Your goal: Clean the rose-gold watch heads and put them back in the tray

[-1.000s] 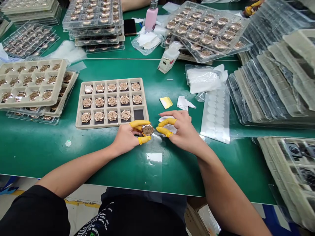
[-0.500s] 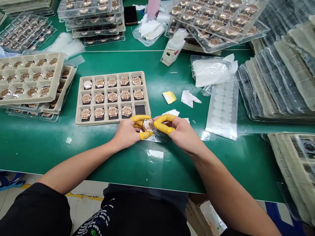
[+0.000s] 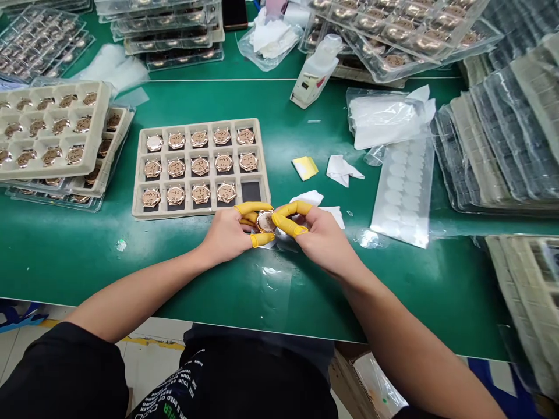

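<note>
My left hand (image 3: pixel 233 230), with yellow finger covers, grips a round rose-gold watch case (image 3: pixel 265 221) by its rim. On the case's right side, the yellow-covered fingers of my right hand (image 3: pixel 314 230) are pinched together against its edge. Whether those fingers also hold something small cannot be made out. Just behind my left hand lies a beige tray (image 3: pixel 136 174) of similar cases, back sides up. Its front right compartment (image 3: pixel 250 192) holds no case. White cloth pieces (image 3: pixel 308 198) lie partly behind my right hand.
Stacked trays of cases (image 3: pixel 52 131) stand at the left, with more at the back. A white bottle (image 3: pixel 312 75), a yellow pad (image 3: pixel 305 168) and a sheet of round films (image 3: pixel 404 192) lie beyond my hands. Tray stacks (image 3: pixel 476 151) line the right.
The view has shifted slightly. The case in my hands is tilted a little differently, and a shiny, unclear patch shows beneath my right fingers.
</note>
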`<state>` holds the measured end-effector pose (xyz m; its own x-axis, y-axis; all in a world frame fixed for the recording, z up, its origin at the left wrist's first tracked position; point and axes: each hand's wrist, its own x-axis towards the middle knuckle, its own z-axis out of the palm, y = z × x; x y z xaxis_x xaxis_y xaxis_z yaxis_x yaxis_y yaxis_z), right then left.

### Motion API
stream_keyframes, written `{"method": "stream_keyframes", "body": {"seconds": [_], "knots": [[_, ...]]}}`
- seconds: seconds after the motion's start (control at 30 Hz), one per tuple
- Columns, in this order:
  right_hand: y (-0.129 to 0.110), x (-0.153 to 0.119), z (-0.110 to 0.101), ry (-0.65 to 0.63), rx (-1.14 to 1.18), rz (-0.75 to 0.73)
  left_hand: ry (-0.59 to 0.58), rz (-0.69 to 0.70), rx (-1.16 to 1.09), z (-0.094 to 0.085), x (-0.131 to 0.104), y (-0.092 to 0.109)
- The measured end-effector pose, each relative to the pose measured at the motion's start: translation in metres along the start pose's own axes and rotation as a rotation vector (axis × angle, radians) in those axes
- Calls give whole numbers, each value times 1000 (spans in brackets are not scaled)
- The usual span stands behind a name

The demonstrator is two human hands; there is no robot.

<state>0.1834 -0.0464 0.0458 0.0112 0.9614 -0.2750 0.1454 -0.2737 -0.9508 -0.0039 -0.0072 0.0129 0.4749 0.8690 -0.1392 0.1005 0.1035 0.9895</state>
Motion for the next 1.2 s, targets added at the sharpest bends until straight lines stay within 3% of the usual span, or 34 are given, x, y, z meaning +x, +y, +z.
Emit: {"method": "stream_keyframes", "body": {"seconds": [1.07,1.13,1.2], "knots": [[11,3,7,61,-26,-39,0,-27,-6,0,-1,1],[11,4,-2,128,-35,-87,11,-33,-8,0,-1,1],[10,6,-19,285,-106,-177,19,-43,0,0,-1,1]]}}
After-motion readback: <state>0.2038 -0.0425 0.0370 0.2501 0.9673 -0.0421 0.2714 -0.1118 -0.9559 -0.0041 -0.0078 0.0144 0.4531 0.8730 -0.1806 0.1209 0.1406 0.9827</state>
